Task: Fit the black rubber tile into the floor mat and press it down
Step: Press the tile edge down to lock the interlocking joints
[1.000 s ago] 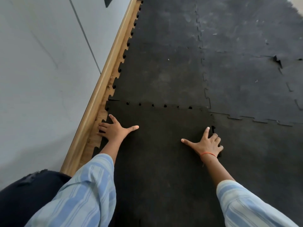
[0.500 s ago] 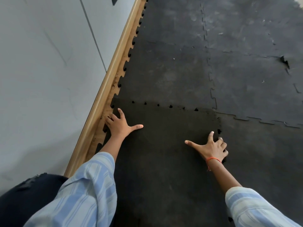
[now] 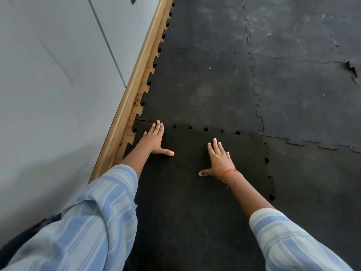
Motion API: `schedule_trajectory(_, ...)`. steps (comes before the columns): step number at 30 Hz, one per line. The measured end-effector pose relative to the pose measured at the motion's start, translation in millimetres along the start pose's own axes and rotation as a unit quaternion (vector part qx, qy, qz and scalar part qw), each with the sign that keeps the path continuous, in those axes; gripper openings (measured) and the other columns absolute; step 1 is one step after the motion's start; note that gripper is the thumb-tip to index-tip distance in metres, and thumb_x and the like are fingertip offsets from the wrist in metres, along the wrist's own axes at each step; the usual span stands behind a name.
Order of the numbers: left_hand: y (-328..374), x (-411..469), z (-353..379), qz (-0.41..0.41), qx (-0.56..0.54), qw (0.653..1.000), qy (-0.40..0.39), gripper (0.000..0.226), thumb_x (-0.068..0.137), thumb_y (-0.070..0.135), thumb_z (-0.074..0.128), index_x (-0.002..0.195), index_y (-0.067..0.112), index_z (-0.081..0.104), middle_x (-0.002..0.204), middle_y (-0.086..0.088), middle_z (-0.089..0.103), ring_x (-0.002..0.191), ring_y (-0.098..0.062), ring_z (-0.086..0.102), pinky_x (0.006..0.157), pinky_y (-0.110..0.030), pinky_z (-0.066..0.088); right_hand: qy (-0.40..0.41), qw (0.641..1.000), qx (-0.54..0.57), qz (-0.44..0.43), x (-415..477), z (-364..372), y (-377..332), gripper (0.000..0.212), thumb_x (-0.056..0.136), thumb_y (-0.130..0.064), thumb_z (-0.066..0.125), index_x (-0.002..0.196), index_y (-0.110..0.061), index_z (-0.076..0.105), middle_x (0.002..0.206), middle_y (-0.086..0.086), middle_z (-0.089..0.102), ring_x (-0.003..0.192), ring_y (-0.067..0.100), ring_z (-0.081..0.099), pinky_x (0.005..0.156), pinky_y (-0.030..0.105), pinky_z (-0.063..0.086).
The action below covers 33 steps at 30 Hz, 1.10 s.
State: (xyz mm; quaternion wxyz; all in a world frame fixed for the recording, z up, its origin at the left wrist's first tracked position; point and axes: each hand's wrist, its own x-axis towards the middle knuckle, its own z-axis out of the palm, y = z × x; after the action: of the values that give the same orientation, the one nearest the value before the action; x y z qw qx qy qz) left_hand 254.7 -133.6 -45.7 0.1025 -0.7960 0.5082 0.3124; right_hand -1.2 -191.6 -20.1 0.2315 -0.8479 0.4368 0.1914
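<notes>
The black rubber tile lies in the floor mat, darker than the grey tiles around it. Small gaps show between the puzzle teeth along its far edge and its right edge. My left hand lies flat on the tile's far left corner, fingers together and pointing at the seam, thumb out to the right. My right hand lies flat on the tile's middle, palm down, thumb out to the left, with an orange band on the wrist. Neither hand holds anything.
A wooden skirting strip runs along the grey wall at the left, right beside the tile's toothed edge. A torn spot shows in the mat at the far right. Striped sleeves cover both forearms.
My left hand slid forward from the tile's left edge to its far left corner. My right hand left the right edge and moved to the middle, fingers now flat.
</notes>
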Motion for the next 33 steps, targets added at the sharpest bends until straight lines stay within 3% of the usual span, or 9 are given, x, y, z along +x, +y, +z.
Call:
schedule_trajectory(7,1.8,-0.9,-1.9,0.001,0.0,1.0,-0.018,0.135,0.067,0.071,0.066,0.147,0.011,-0.025,0.155,-0.007,-0.033,0.145,-0.027,-0.021,0.116,-0.052,0.001,-0.045,0.999,-0.013,0.007,10.2,-6.6,-7.5,0.128,0.069,-0.043,0.08,0.15,-0.009,-0.013,0.156,0.006,-0.029,0.145,0.026,-0.021,0.117,0.054,0.005)
schedule_trajectory(12,33.4,-7.4,-5.9,0.078,0.0,0.997,-0.02,0.118,0.08,0.045,0.071,0.149,0.014,-0.019,0.156,-0.003,-0.031,0.146,-0.027,-0.017,0.116,-0.055,0.007,-0.022,1.0,-0.02,0.001,17.5,-14.1,-13.1,0.128,0.066,-0.039,0.083,0.15,-0.009,-0.009,0.158,0.005,-0.022,0.146,0.024,-0.016,0.118,0.05,0.007)
schedule_trajectory(16,42.1,-8.5,-3.9,0.069,0.024,0.997,-0.018,0.114,0.082,0.042,0.07,0.149,0.014,-0.019,0.155,-0.003,-0.033,0.146,-0.025,-0.017,0.116,-0.054,0.009,-0.001,0.997,-0.026,-0.075,37.6,-28.9,-22.4,0.123,0.069,-0.03,0.082,0.151,-0.011,-0.007,0.16,0.002,-0.017,0.147,0.022,-0.012,0.119,0.048,0.011)
schedule_trajectory(22,41.7,-2.8,-5.2,0.057,0.038,0.997,-0.035,0.115,0.082,0.044,0.069,0.148,0.016,-0.021,0.154,-0.002,-0.033,0.146,-0.023,-0.018,0.117,-0.052,0.008,-0.065,0.978,-0.143,-0.138,67.0,-44.2,-29.5,0.133,0.063,-0.037,0.085,0.15,-0.015,-0.013,0.158,-0.001,-0.022,0.146,0.022,-0.016,0.118,0.052,0.004)
schedule_trajectory(33,52.6,-8.7,-7.6,0.02,0.057,0.998,-0.015,0.113,0.081,0.037,0.073,0.151,0.015,-0.013,0.157,-0.001,-0.029,0.148,-0.021,-0.01,0.117,-0.048,0.016,-0.061,0.971,-0.208,-0.099,62.7,-50.2,-49.7,0.134,0.06,-0.034,0.088,0.151,-0.008,-0.007,0.16,0.005,-0.014,0.145,0.033,0.011,0.116,0.057,0.019)
